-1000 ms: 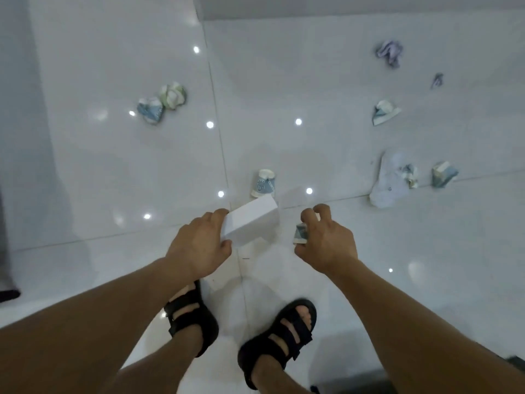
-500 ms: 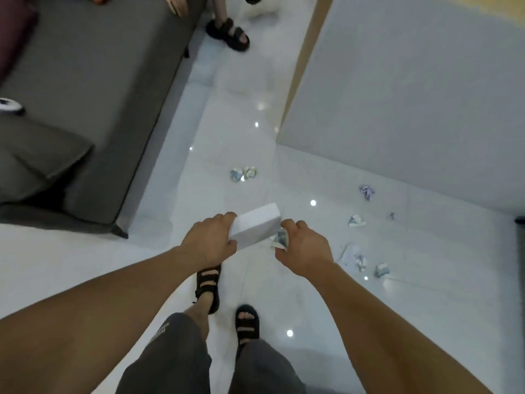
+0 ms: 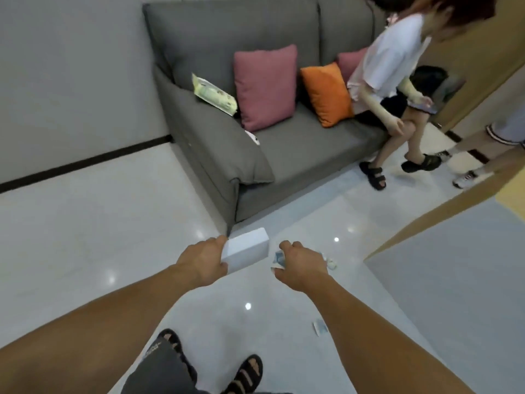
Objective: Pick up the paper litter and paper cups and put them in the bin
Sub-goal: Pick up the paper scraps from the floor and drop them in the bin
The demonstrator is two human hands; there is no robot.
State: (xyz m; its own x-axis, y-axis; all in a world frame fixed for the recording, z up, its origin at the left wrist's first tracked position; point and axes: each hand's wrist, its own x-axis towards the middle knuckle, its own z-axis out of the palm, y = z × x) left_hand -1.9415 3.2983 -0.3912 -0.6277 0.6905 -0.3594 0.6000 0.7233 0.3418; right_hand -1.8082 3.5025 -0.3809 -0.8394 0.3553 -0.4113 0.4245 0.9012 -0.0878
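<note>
- The left hand is clenched around one end of a smooth white box, a plain rectangular block held out above the floor.
- The right hand is closed on a crumpled paper cup, white with blue print, which pokes out beside the thumb.
- More litter lies on the glossy white tiled floor: a small crushed scrap just beyond the right hand, and a flat blue-and-white piece near the right forearm.
- The floor is shiny and shows small bright reflections of lights.
- Ahead stands a grey fabric sofa with soft, padded arms; on it lie a pink cushion, an orange cushion and a yellowish packet.
- Another person in a pale shirt sits at the sofa's far end, wearing black sandals.
- The wearer's own feet in black sandals show at the bottom edge.
</note>
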